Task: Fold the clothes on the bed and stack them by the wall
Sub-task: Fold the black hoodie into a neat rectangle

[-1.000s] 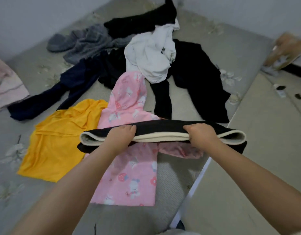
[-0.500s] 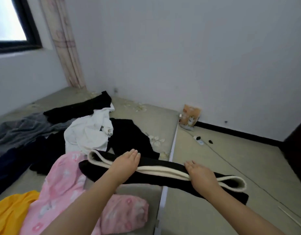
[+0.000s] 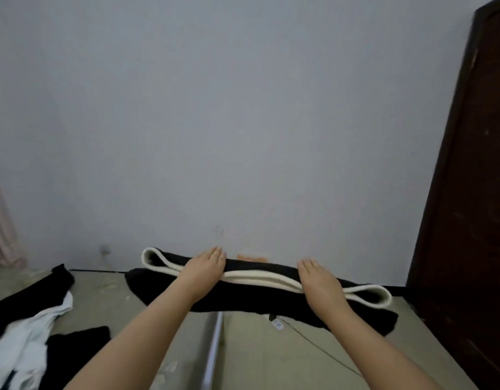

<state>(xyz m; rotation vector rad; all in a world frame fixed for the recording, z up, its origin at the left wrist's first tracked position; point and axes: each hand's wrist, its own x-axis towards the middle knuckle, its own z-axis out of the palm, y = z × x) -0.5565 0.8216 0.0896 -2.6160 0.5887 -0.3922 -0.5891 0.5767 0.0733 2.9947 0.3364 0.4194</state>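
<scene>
The fingers (image 3: 216, 253) of the left hand (image 3: 205, 270) were seen laid straight and close together across the top of the folded black garment (image 3: 260, 298), with the thumb hidden beneath the fabric, so whether the cloth was pinched from below could not be told. The fingers (image 3: 306, 264) of the right hand (image 3: 322, 282) were likewise held flat and together over the top of the same garment, the underside of that hand being out of sight. The garment was held up between the 2 hands, stretched sideways as a long folded bundle, raised in front of the pale wall (image 3: 243, 122) and above the line where the bed (image 3: 125, 299) met the floor (image 3: 313, 358). A cream lining was shown along its folded edge, with 1 open loop of lining projecting at the left end and 1 at the right end. The right end was found close to a dark wooden door (image 3: 468, 192) at the right edge of the view. On the bed, at lower left, a white garment (image 3: 26, 342) was seen lying crumpled, with black clothes (image 3: 29, 294) touching it above and another black piece (image 3: 77, 350) just beside it below. A metal strip (image 3: 213, 350) was seen running along the bed's edge between the 2 forearms. On the floor, a thin dark cable (image 3: 322, 350) was stretched beneath the garment, near a small white object (image 3: 277, 323) too blurred to be identified. A pink curtain (image 3: 1, 229) was partly visible at the far left.
</scene>
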